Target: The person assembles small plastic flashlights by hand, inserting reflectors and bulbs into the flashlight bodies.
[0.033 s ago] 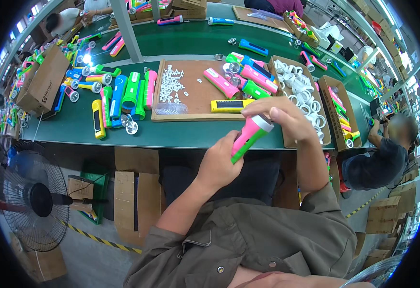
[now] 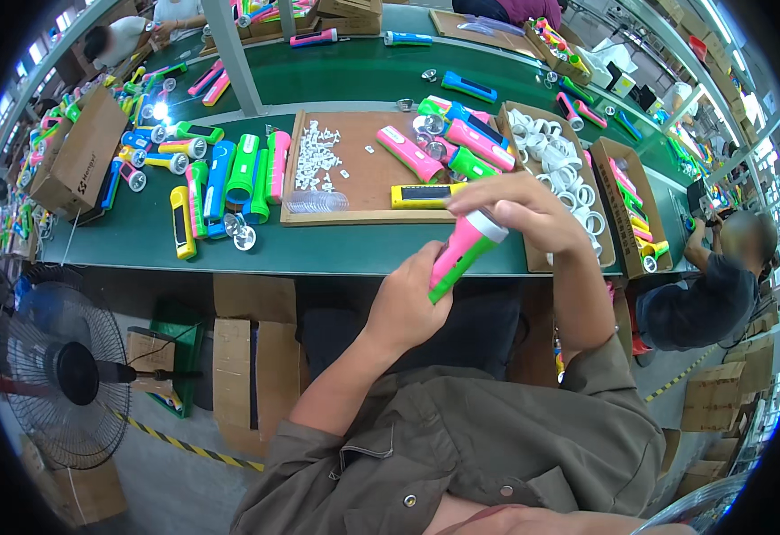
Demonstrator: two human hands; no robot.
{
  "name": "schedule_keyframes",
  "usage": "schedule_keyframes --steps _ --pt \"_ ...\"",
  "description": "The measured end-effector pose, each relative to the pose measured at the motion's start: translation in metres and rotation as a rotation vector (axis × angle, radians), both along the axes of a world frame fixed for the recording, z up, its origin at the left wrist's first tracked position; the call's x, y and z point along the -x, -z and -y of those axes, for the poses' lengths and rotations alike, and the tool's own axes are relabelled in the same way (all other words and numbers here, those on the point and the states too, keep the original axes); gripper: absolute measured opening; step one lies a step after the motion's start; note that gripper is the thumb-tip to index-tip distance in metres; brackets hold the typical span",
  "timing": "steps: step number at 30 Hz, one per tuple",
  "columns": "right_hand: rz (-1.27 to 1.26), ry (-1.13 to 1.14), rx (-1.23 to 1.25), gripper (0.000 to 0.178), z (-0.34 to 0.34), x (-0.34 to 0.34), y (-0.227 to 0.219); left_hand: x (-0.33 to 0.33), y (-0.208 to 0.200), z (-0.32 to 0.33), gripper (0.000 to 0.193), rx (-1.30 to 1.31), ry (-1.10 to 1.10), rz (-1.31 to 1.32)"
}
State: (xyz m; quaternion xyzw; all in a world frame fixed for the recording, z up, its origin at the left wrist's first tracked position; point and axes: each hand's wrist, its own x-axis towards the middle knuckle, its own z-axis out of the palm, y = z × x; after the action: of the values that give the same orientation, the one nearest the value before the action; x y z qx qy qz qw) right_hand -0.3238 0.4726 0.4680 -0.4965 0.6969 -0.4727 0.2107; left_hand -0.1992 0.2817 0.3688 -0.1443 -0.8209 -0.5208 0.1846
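My left hand (image 2: 405,301) is wrapped round the lower body of a pink and green flashlight (image 2: 459,257), which tilts up to the right above the table's near edge. Over its white head ring (image 2: 486,225) lies my right hand (image 2: 537,212), fingers bent across the top and thumb on the near side. Just behind, a yellow flashlight (image 2: 421,196) rests on a wood-rimmed tray (image 2: 367,217). The tray also bears a pink flashlight (image 2: 410,156), small white plastic parts (image 2: 317,153) and clear round lenses (image 2: 317,202).
White rings fill a cardboard box (image 2: 533,260) at the right; another box (image 2: 629,261) beside it holds flashlights. Left of the tray stand several coloured flashlights (image 2: 243,169) and loose reflectors (image 2: 244,237). A fan (image 2: 76,370) is at lower left, and a co-worker (image 2: 702,294) sits at far right.
My right hand and forearm have shifted very slightly over the flashlight's white ring. My left hand keeps its hold on the body.
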Motion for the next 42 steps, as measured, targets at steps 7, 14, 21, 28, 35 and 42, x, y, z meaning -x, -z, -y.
schedule_keyframes --steps 7,14,21,28,35,42 --pt "0.053 0.532 -0.148 0.054 0.051 -0.006 0.025 0.021 -0.012 0.006 0.063 0.351 -0.129 0.204" --pt "0.027 0.135 -0.072 0.064 0.029 0.008 -0.001 0.022 -0.015 0.018 0.054 0.058 0.164 0.069" --pt "0.135 -0.192 0.095 0.043 0.038 0.001 -0.012 0.015 -0.039 0.033 0.047 -0.580 0.932 0.875" --pt "0.336 0.504 -0.135 0.053 0.055 0.016 0.001 0.034 -0.004 0.008 0.063 0.305 -0.165 0.015" --pt "0.354 0.593 0.080 0.052 0.047 -0.006 -0.006 0.027 -0.030 0.010 0.063 0.467 -0.263 -0.154" --pt "-0.190 0.407 0.317 0.025 0.050 -0.015 -0.009 0.052 -0.041 0.019 0.046 0.113 0.013 -0.056"
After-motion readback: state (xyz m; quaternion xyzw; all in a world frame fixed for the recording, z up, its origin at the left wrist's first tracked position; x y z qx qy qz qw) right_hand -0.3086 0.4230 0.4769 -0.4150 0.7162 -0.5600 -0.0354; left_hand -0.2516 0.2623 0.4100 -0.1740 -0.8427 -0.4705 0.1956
